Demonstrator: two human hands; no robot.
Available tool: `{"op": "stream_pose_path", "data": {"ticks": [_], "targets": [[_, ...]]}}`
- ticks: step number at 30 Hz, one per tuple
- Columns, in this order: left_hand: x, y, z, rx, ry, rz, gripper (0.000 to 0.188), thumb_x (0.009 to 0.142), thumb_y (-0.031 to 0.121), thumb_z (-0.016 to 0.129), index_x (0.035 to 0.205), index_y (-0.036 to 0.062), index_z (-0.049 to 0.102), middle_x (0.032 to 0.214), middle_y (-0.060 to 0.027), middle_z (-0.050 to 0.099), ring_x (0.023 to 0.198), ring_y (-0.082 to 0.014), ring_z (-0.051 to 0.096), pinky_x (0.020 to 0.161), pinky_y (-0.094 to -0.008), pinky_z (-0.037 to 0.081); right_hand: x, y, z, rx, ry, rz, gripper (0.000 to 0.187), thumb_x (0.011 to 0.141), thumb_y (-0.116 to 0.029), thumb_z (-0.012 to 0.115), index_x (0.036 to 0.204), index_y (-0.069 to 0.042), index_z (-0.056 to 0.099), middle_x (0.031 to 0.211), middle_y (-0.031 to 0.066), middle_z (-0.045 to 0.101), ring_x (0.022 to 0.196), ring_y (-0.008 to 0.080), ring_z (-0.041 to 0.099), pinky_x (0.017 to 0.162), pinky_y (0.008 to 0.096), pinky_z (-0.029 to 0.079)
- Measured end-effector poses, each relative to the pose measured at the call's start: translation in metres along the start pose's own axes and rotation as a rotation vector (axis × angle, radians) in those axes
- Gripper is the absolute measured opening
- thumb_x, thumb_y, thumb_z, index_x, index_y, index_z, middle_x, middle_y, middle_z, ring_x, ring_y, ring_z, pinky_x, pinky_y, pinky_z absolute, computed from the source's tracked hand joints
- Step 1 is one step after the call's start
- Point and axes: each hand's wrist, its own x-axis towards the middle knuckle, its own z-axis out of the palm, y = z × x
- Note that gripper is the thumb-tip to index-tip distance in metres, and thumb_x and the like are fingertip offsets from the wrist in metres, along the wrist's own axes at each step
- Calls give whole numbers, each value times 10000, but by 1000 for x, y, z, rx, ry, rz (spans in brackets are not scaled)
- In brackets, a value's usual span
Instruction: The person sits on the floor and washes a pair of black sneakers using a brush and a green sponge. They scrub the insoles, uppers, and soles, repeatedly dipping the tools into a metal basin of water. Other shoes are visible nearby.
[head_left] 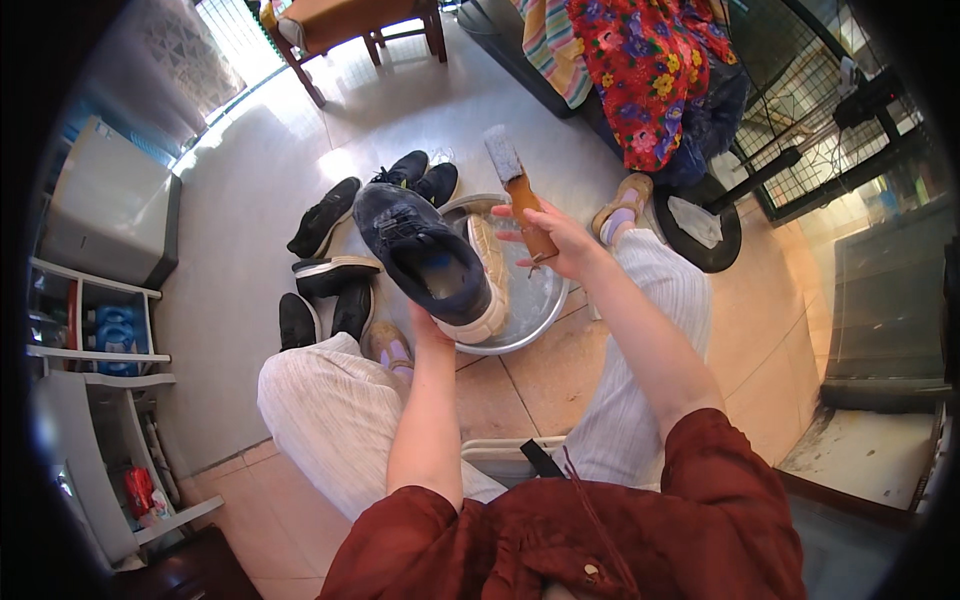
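A dark blue sneaker point(410, 235) with a cream sole is tilted over the left part of a round metal basin point(535, 335). My left hand point(428, 322) grips it from beneath at the heel; most of its fingers are hidden by the shoe. To the right, above the basin, my right hand point(555, 238) holds a brush point(525, 205) by its brown wooden handle. The brush's pale bristle end points up and away from me. Inside the sneaker a blue patch shows on the insole.
Several dark shoes point(328, 215) lie on the floor left of and beyond the basin. A wooden chair point(345, 25) stands at the far side. Red flowered cloth point(650, 75) hangs at the far right, near a black round base point(725, 240). White shelves point(95, 360) stand at left.
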Motion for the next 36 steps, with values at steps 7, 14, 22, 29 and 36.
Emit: {"op": "stream_pose_path", "data": {"ticks": [7,14,22,29,36], "targets": [[9,-25,4,-106,-32,-111,492,1010,392,471,1357,46,514,1332,-180,579,1136,-336,612,997,-495,501,28,10,7,382,-37,-212,378,1061,-203,363,1387,-17,409,1352,152,552,1078,234,627,849,367,535],[16,-41,29,-154,-86,-69,478,1009,382,483,1345,45,521,1277,-169,610,1110,-295,624,976,-426,521,49,39,20,302,101,-273,331,1005,-142,437,1262,45,528,1190,146,647,1026,206,634,844,322,536],[20,-32,8,-83,-46,-91,440,1010,354,509,1324,47,535,1246,-124,628,1091,-249,626,977,-374,513,48,79,5,462,201,-65,362,963,-232,561,1284,-65,543,1131,77,666,1004,180,644,863,330,528],[10,-11,16,-47,-57,-65,594,978,547,500,1357,91,524,1310,-109,602,1171,-283,586,1019,-427,483,32,68,-4,390,149,-17,418,1023,-231,438,1438,-216,388,1273,72,616,1078,264,634,879,484,522],[5,-8,-1,-83,-47,-21,501,986,410,540,1353,68,524,1332,-127,587,1189,-287,579,1044,-432,468,31,53,-9,255,222,-49,470,1032,-213,460,1487,-223,341,1207,60,623,849,203,628,682,377,567]]}}
